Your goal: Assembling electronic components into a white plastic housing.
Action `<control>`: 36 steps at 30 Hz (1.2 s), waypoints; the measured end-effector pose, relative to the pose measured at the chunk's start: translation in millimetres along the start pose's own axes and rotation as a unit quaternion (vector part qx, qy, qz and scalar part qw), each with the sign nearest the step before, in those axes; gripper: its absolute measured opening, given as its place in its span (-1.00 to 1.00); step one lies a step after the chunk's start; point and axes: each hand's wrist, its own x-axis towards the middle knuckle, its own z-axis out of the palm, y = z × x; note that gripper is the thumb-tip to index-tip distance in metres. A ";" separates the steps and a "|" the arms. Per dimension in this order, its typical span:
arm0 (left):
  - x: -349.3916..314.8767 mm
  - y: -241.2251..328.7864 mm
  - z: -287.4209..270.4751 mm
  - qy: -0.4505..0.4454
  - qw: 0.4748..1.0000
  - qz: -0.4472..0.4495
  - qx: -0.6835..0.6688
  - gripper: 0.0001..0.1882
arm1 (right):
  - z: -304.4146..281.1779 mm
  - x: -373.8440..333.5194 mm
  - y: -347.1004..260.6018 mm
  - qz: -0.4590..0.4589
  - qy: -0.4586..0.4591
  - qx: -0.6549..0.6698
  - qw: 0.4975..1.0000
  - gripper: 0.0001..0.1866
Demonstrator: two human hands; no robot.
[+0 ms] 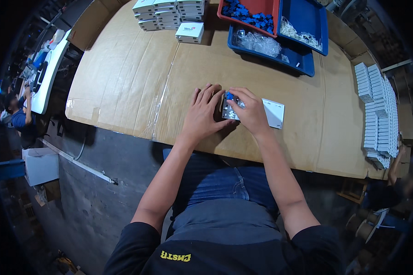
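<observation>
A small open white plastic box lies on the cardboard-covered table in front of me. My left hand steadies it from the left, fingers bent along its far left side and thumb at its near edge. Over its right side, my right hand pinches a small blue plastic piece at the box's far end. The fingers hide part of the box's inside, and whether the piece is seated in it I cannot tell. Just right of my right hand lies a flat white cover.
Stacked white boxes stand at the far side, with a single white box before them. A red tray of blue pieces and blue trays of clear and whitish parts lie far right. White units line the right edge. People work at both sides.
</observation>
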 end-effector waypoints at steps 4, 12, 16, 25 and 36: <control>-0.7 -1.5 -0.2 0.004 1.000 0.002 0.010 -0.08 | 4.2 2.0 -0.6 0.007 -0.012 -0.018 1.000 -0.68; 1.1 -2.7 0.5 0.005 1.000 0.001 0.011 -0.07 | 3.9 5.6 0.5 0.008 -0.024 -0.020 0.999 -0.69; 1.3 -3.2 -0.8 0.005 1.000 0.001 0.012 -0.06 | 3.7 5.5 2.3 0.007 -0.038 -0.025 0.999 -0.71; 1.3 -2.5 -5.6 0.000 1.000 -0.009 -0.008 -0.07 | 0.9 -0.2 6.3 -0.044 -0.073 -0.096 0.992 -0.65; 9.0 -1.8 -5.3 -0.020 1.000 -0.012 0.009 -0.09 | -13.5 3.0 -20.8 -0.081 -0.180 -0.316 0.928 -0.33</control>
